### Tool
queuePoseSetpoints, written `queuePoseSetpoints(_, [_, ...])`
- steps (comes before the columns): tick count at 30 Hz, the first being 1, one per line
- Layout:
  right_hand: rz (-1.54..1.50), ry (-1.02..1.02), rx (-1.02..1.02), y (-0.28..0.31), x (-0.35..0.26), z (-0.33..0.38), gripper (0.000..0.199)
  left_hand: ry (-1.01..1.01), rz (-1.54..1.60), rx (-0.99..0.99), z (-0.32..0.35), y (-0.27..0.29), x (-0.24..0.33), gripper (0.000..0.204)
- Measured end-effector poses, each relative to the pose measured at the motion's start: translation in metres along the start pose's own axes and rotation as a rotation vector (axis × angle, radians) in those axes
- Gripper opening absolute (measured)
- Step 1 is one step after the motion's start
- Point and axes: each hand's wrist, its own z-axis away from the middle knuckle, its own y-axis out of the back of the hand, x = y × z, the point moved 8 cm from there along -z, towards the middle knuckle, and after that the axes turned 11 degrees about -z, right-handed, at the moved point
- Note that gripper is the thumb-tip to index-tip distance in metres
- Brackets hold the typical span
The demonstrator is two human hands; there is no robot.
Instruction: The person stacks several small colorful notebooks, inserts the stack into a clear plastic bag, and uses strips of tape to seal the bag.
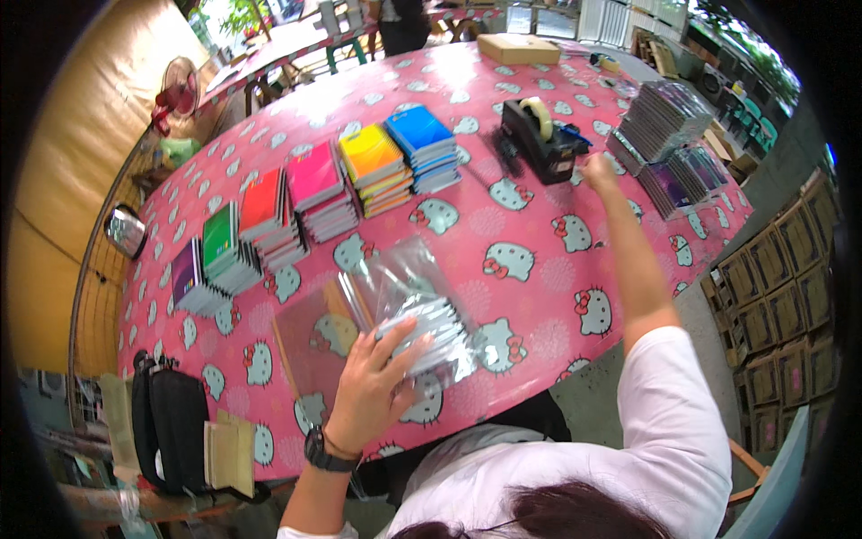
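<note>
My left hand, with a dark watch at its wrist, lies with fingers spread on a clear plastic bag. Inside the bag sits a stack of notebooks, its page edges showing through the glossy film. Stretched out to the far right, my right hand is closed at the end of a black tape dispenser that carries a roll of pale tape. Its fingertips are small and blurred, so what they pinch cannot be made out. Beneath the left hand is a flat brown-edged sheet or bag, partly covered.
Purple, green, red, pink, yellow and blue notebook stacks cross the pink tablecloth. Wrapped stacks stand at right, a cardboard box far back, a black bag at left.
</note>
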Motion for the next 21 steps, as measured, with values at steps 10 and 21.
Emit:
queuePoseSetpoints(10, [-0.633, 0.533, -1.156, 0.025, -0.321, 0.288, 0.032, -0.046, -0.009, -0.143, 0.008, 0.011, -0.005, 0.086])
queuePoseSetpoints(21, [-0.553, 0.577, -1.198, 0.005, -0.341, 0.315, 0.037, -0.053, 0.062, -0.169, 0.008, 0.009, -0.009, 0.085])
